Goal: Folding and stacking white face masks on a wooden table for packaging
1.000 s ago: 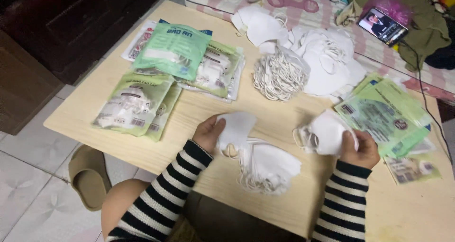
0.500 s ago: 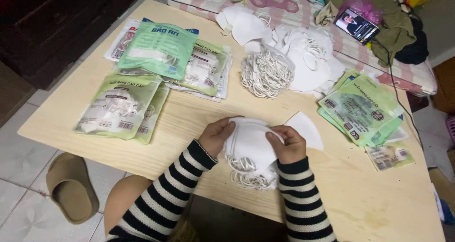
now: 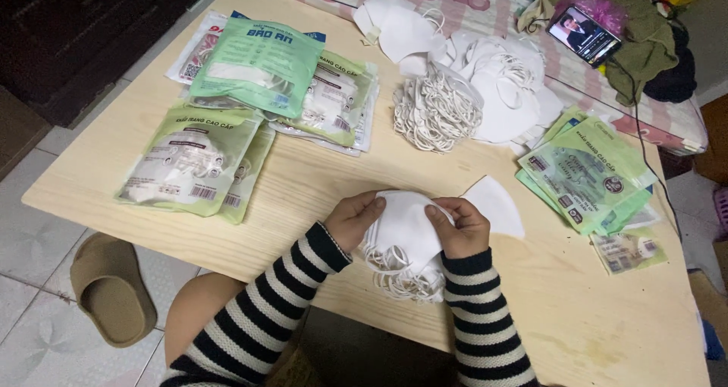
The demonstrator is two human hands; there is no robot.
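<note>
A small stack of white folded face masks (image 3: 406, 239) with elastic ear loops lies near the front edge of the pale wooden table (image 3: 318, 190). My left hand (image 3: 355, 219) grips the stack's left side and my right hand (image 3: 458, 226) presses its right side, fingers curled over the top mask. A single white mask (image 3: 497, 205) lies flat just right of my right hand. Both sleeves are black-and-white striped.
Green sealed mask packets (image 3: 193, 159) lie at the left, more packets (image 3: 262, 68) behind them. A big heap of loose white masks (image 3: 470, 84) sits at the back centre. Empty green bags (image 3: 588, 171) lie right. A phone (image 3: 584, 34) rests on the bedding; a slipper (image 3: 110, 288) is on the floor.
My hands came together from apart. The right hand brought its mask onto the stack, and both hands now hold the stack together. One mask now lies loose at the right.
</note>
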